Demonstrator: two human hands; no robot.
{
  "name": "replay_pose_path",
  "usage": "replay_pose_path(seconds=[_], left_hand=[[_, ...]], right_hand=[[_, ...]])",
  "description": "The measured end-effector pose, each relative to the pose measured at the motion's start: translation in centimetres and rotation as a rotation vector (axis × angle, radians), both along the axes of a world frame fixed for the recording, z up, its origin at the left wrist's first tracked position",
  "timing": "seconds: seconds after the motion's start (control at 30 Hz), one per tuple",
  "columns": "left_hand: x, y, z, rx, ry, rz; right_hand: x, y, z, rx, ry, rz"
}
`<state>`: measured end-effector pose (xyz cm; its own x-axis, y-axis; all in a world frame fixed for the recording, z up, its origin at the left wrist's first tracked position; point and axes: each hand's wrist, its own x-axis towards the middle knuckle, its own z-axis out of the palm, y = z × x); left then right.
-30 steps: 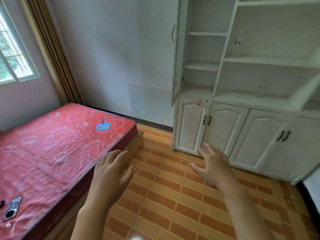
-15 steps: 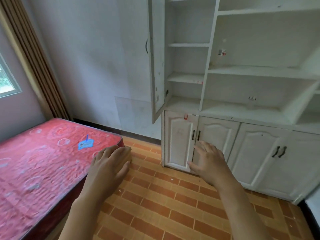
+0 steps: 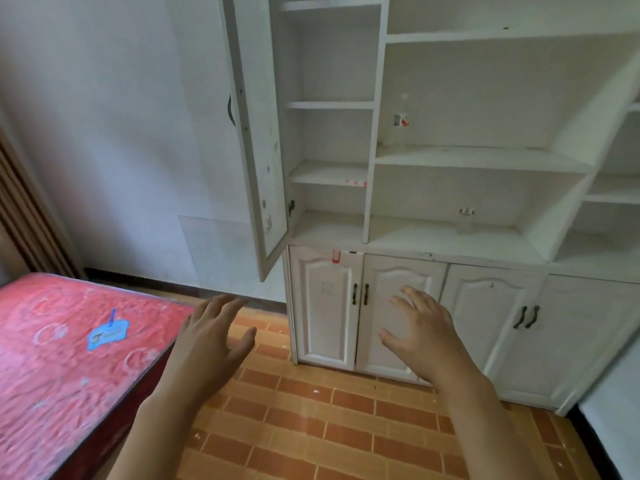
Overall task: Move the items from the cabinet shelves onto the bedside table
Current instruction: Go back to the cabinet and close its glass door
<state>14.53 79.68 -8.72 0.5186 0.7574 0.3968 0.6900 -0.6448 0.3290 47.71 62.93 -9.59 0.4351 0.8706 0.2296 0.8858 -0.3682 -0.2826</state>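
my left hand (image 3: 211,336) and right hand (image 3: 420,329) hang over the floor (image 3: 311,427), fingers apart, holding nothing. the cabinet (image 3: 450,237) is ahead with 1 door (image 3: 256,133) ajar, bed (image 3: 62,358) at my left.

A red mattress (image 3: 62,358) lies on orange floor tiles (image 3: 311,427); a blue sticker (image 3: 108,333) sits on the mattress, brown curtain (image 3: 31,216) behind it.
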Motion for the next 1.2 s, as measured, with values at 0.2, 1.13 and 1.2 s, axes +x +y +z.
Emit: replay_pose_path(seconds=[0.2, 1.13, 1.2], left_hand=[[3.2, 9.5, 0.2, 0.008, -0.022, -0.014], [10.1, 43.2, 7.0, 0.187, -0.099, -0.065], [10.7, 44.2, 7.2, 0.206, -0.128, -0.067]], right_hand=[[3.3, 7.5, 1.6, -0.010, -0.024, -0.029], [3.5, 47.8, 20.5, 0.223, -0.608, 0.449], [3.2, 49.1, 22.0, 0.273, -0.671, 0.485]])
